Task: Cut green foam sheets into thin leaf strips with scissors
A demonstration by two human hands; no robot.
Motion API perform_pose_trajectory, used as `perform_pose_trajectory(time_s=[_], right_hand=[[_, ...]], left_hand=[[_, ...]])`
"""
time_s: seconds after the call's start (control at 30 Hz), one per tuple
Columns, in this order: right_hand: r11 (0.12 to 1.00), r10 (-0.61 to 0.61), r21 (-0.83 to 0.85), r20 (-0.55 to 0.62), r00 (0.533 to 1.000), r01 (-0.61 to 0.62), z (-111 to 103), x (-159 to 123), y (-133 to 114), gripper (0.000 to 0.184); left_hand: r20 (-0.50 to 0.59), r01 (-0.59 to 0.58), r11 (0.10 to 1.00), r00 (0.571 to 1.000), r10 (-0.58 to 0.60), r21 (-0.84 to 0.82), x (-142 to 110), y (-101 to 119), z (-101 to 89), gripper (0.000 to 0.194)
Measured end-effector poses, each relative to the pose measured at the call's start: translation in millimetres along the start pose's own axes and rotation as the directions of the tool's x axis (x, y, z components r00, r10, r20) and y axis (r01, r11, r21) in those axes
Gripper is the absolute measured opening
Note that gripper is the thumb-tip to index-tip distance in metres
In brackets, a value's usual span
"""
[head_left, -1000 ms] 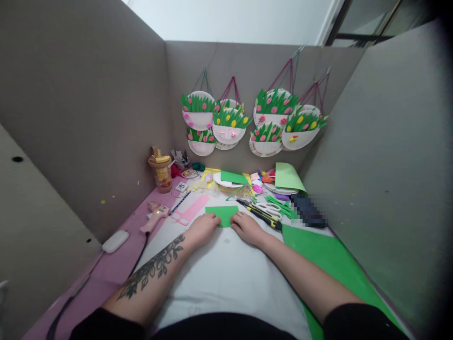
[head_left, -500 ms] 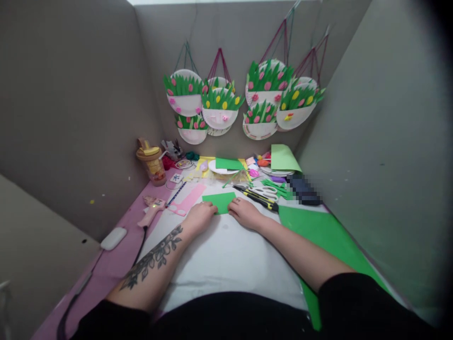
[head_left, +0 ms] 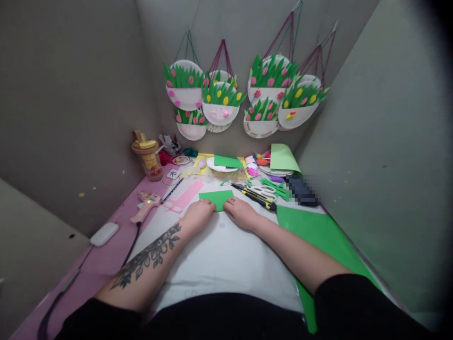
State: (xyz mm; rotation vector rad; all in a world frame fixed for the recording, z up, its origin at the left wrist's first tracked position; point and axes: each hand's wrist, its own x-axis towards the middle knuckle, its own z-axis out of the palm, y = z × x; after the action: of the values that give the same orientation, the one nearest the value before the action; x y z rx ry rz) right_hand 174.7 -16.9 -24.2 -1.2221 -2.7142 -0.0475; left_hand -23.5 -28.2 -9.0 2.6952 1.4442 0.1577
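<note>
Head view: green paper [head_left: 219, 198] lies flat or nearly so, mid surface [head_left: 106, 264], on the white sheet [head_left: 222, 257], straight ahead of the person. Left hand [head_left: 198, 212] is at its near left part, right hand [head_left: 241, 213] at its near right corner. Both touch it; a strip of paper shows between them. Grip, both sides: narrow, fingers bent and close together at the near edge. Thumbs hidden, so can't tell pinch from plain press.

Handling, judged: very light, thin, bends and creases easily. Thickness unclear, could be plain paper or light card. Probably slides on the smooth white sheet unless pinned; would wrinkle or tear if yanked. Best hold is fingertips at the two near corners, light pressure.

Long axis looks left-right, across the person's front; far edge almost level, right end slightly farther away. Depth is foreshortened, so true proportions uncertain. Looks rectangular, no tip, no clear front end.

Around it: pink paper [head_left: 189, 195] just left, glue gun [head_left: 146, 208] farther left, cutter [head_left: 260, 199] and scissors [head_left: 266, 191] near on the right. Big green sheet [head_left: 314, 231] at right. Plate baskets [head_left: 221, 113] hang beyond.
</note>
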Motion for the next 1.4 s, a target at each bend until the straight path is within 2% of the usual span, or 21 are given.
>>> perform_pose_trajectory(time_s=[0.2,0.5,0.77,0.97,1.1,1.4], right_hand=[[0.989,0.030,0.145,-0.039,0.999,-0.024,1.4,8.1,-3.1,0.015],[0.991,0.100,0.090,0.024,0.995,-0.101,-0.6,11.2,-8.7,0.018],[0.987,0.153,0.052,0.034,0.988,-0.155,1.1,6.3,7.2,0.019],[0.978,0.179,0.103,0.043,0.983,-0.183,0.3,1.1,21.4,0.016],[0.973,0.196,0.119,0.038,0.980,-0.199,0.3,-0.3,25.8,0.016],[0.970,0.207,0.126,0.006,0.978,-0.206,3.6,-2.4,28.5,0.017]], left_hand=[[-0.043,0.019,0.999,0.999,-0.018,0.028,6.8,8.8,5.7,0.021],[-0.036,0.036,0.999,0.999,-0.036,0.010,13.3,13.0,7.8,0.022],[0.043,0.106,0.994,0.993,-0.106,0.003,11.5,-1.9,0.0,0.022],[0.081,0.145,0.989,0.986,-0.147,0.032,4.7,-16.6,-6.4,0.022],[0.105,0.158,0.987,0.981,-0.160,0.028,0.7,-17.2,-8.7,0.023],[0.066,0.169,0.985,0.983,-0.172,0.047,-1.4,-12.1,-4.8,0.029]])
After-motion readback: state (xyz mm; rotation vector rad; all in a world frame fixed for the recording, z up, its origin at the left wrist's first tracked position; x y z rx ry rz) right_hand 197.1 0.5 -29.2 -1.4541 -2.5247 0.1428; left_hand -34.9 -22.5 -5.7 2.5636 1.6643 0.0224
